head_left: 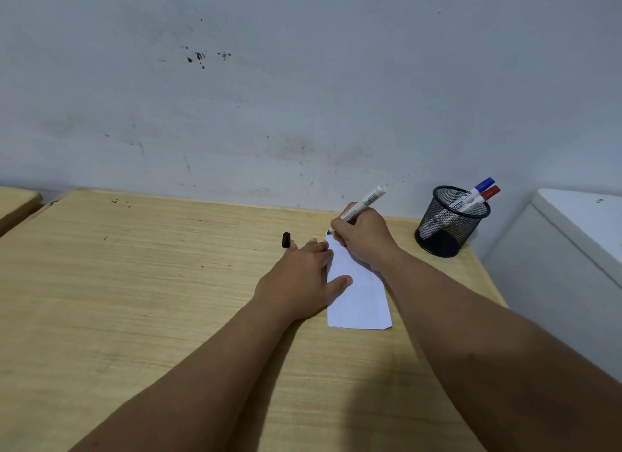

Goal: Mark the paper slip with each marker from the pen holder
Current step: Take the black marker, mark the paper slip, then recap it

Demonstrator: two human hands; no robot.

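A white paper slip lies on the wooden table. My left hand rests flat on the slip's left edge, fingers spread, thumb on the paper. My right hand grips an uncapped white marker with its black tip down at the slip's far left corner. Its black cap lies on the table just beyond my left fingertips. A black mesh pen holder stands to the right, with a blue-capped marker and a red-capped marker leaning in it.
A stained grey wall runs behind the table. A white cabinet or appliance stands beyond the table's right edge. Another wooden surface shows at the far left.
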